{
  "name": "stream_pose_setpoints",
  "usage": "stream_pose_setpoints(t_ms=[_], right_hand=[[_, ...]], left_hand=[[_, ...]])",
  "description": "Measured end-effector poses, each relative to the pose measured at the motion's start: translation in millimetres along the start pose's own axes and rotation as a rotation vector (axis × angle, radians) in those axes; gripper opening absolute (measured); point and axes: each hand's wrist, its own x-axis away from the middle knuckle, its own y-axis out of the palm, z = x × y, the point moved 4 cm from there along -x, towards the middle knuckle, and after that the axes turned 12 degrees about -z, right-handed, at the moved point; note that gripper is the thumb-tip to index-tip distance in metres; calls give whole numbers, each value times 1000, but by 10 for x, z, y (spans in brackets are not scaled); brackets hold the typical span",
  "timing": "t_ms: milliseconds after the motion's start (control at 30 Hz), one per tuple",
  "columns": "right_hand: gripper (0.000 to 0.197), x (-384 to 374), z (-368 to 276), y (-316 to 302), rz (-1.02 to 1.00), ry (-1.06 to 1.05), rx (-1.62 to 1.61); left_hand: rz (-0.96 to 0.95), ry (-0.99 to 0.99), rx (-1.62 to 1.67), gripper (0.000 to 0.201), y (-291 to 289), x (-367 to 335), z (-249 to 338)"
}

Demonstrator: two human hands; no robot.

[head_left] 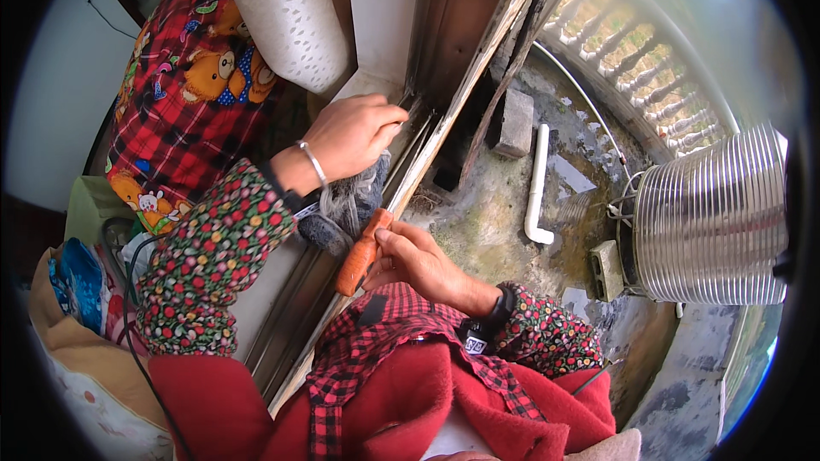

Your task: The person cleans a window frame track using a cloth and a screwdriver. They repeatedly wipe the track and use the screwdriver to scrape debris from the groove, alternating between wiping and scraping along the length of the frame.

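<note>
My left hand [342, 141] reaches over the sliding-window track [290, 312], its fingers closed and pinched near the frame. What they hold, if anything, is too small to make out. Below that wrist, a crumpled grey cloth [329, 226] lies across the sill. Over the worn outer edge of the frame [436, 141], my right hand [427, 265] grips a screwdriver-like orange tool handle [362, 254] between thumb and fingers. No blade or shaft of this tool shows.
Left indoors are a red plaid bear-print cover [201, 85] and a rolled pale dotted sheet [286, 13]. Outside, a white pipe [538, 188], a concrete block [515, 124] and a ribbed metal tank [713, 218] stand on wet concrete before a balustrade [653, 68].
</note>
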Motion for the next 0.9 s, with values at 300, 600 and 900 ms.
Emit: stream_pose_setpoints(t_ms=[300, 600, 900], right_hand=[[35, 60, 80, -2, 99, -29, 48], [30, 105, 10, -61, 82, -185, 330], [30, 48, 6, -57, 149, -211, 294]], left_hand=[[-366, -36, -108, 38, 347, -386, -227], [-396, 22, -191, 40, 445, -479, -249], [-402, -17, -172, 44, 420, -363, -265]])
